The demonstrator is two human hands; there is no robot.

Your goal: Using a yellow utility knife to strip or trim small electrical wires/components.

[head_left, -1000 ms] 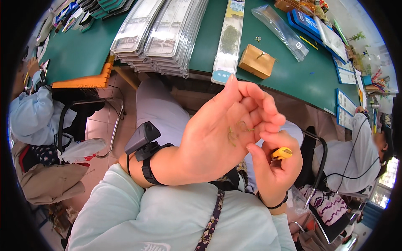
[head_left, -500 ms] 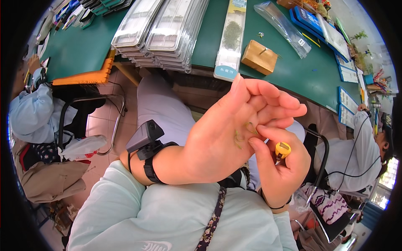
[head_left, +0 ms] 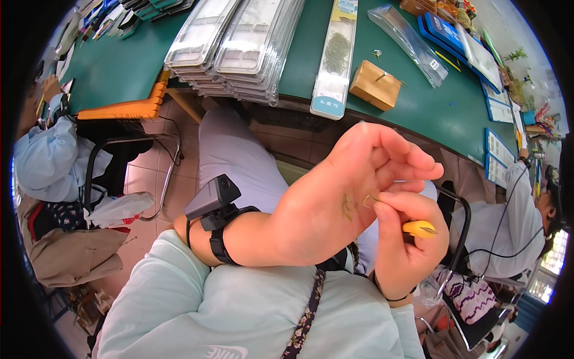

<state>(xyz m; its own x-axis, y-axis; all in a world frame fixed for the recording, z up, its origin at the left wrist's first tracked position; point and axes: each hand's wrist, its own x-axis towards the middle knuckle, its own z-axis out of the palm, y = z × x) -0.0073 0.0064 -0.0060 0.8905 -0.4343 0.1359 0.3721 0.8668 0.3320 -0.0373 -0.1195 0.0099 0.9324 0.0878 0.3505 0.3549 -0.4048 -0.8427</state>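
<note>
**Operator:** State the position of the workpieces.

**Supervisor:** Two thin, greenish strands lie over the bare left palm. The first strand point(head_left: 347, 207) rests nearer the base of the palm; the second strand point(head_left: 371, 200), a curved one, is beside the right fingertips.

**Operator:** State the condition of each hand.

**Supervisor:** The left hand point(head_left: 335, 200) is open, palm exposed, fingers loosely bent to form a shallow cup. The right hand point(head_left: 409, 254) brings thumb and forefinger together at the end of the second strand; whether they grip it is too small to tell. Its other fingers curl around a yellow implement point(head_left: 420, 228), mostly hidden.

**Operator:** What handling is to be expected?

**Supervisor:** By judgement, the strands are very light and easily lost. Their fineness suggests that they bend or spring under pressure; the material cannot be confirmed. Damp skin may make them cling.

**Operator:** Where is the correct hold?

**Supervisor:** Take one free end between the fingertip pads, with light pressure. Avoid pinching mid-curve, which could distort the shape. Keep the palm cupped and level.

**Operator:** And nearby?

**Supervisor:** A long clear case point(head_left: 327, 91) and a wooden block point(head_left: 375, 85) are on the green table point(head_left: 442, 119).
</note>
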